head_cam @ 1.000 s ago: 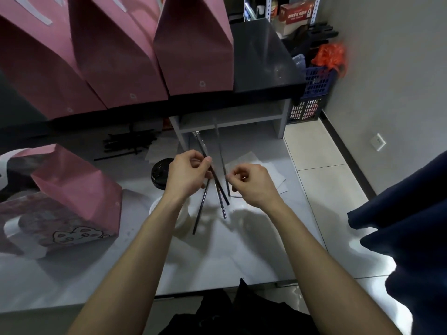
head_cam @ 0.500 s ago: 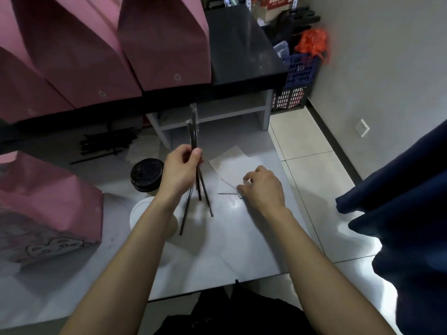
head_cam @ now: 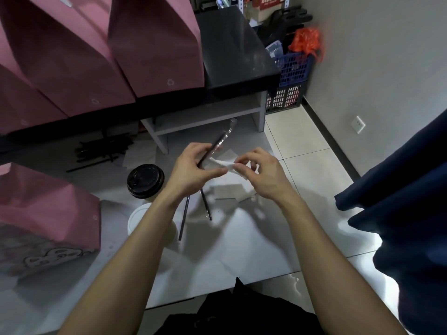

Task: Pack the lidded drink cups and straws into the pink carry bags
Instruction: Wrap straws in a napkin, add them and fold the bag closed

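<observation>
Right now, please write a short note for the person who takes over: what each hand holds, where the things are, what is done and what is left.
Left hand: holds a bunch of wrapped straws over the table.
Right hand: pinches a white napkin against the straws.
Black-lidded cup and white-lidded cup stand on the table, not bagged.
Open pink bag at left; three more bags on the dark counter behind.
Spare straws lie at the back.
Done: straws and napkin gathered.
Left: put cups, straws and napkin into the bag.
</observation>
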A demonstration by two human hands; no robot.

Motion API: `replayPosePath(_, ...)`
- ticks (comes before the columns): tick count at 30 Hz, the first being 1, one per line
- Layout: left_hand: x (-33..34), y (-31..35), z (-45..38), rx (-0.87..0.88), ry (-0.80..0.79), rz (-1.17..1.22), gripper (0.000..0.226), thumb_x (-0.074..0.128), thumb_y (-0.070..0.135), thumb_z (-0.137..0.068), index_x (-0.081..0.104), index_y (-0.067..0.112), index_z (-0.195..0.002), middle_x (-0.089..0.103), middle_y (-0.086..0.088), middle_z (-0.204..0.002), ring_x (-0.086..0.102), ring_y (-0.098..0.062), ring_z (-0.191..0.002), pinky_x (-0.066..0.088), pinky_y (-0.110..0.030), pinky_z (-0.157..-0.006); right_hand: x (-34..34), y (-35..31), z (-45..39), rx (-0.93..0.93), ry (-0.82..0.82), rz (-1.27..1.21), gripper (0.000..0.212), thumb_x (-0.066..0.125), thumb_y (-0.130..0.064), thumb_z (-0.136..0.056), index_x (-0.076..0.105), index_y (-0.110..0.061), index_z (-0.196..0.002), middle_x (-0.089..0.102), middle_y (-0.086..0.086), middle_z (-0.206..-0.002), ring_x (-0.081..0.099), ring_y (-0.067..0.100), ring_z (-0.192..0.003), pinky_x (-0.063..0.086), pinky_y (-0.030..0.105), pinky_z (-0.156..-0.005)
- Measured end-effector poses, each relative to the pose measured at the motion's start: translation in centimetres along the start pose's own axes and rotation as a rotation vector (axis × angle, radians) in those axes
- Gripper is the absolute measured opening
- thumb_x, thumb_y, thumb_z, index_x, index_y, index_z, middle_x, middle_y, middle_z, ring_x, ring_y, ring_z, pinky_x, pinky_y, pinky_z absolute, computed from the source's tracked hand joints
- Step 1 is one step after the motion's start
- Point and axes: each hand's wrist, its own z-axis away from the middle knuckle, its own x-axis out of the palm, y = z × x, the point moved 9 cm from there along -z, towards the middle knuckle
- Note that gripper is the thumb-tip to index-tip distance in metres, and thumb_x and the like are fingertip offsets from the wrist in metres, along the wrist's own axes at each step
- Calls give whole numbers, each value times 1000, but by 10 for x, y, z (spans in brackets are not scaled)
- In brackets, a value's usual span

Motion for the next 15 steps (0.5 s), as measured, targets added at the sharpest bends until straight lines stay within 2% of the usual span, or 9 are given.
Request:
replayPosePath(2, -3, -2, -4, -2, 52, 27, 18, 93, 31, -87, 83, 29, -102, 75, 7, -107, 73, -9, -100, 56, -30, -88, -2, 1, 1, 12, 79, -39, 16, 70, -31, -104, 83, -23, -102, 65, -4, -95, 59, 13, -80, 46, 20, -75)
replayPosePath(3, -8, -6, -5, -20, 108, 33, 11, 91, 35, -89, 82, 31, -94, 78, 7, -96, 74, -8, -90, 56, -31, -82, -4, 6, 3, 37, 124, -10, 19, 67, -30, -106, 82, -20, -103, 67, -2, -97, 61, 15, -82, 51, 27, -79)
replayPosePath(5, -24, -16, -5, -40, 235, 32, 16, 87, 47, -90, 79, 33, -90, 77, 9, -84, 70, -5, -78, 56, -33, -74, 2, 25, 7, 110, 82, 165, 20, 69, -35, -104, 79, -19, -108, 68, -1, -105, 63, 18, -87, 55, 40, -88)
replayPosePath(8, -44, -24, -2, -30, 348, 74, 23, 84, 54, -88, 79, 32, -95, 75, 10, -81, 68, -7, -76, 60, -43, -76, 39, 54, 26, 239, -258, 510, 46, 82, -56, -85, 77, -26, -119, 60, -4, -119, 63, 20, -107, 54, 37, -90)
replayPosePath(11, -52, -27, 0, -25, 373, 86, 21, 84, 56, -87, 80, 37, -96, 76, 12, -83, 70, -5, -78, 62, -44, -78, 49, 54, 33, 222, -264, 533, 41, 82, -52, -83, 76, -27, -115, 58, -6, -116, 61, 21, -108, 51, 35, -84)
replayPosePath(15, -58, -28, 3, -4, 381, 47, 20, 83, 57, -87, 79, 39, -95, 76, 15, -82, 69, -1, -75, 56, -29, -70, 45, 52, 29, 226, -253, 526, 27, 74, -42, -90, 82, -26, -109, 61, -3, -114, 61, 22, -109, 49, 34, -83)
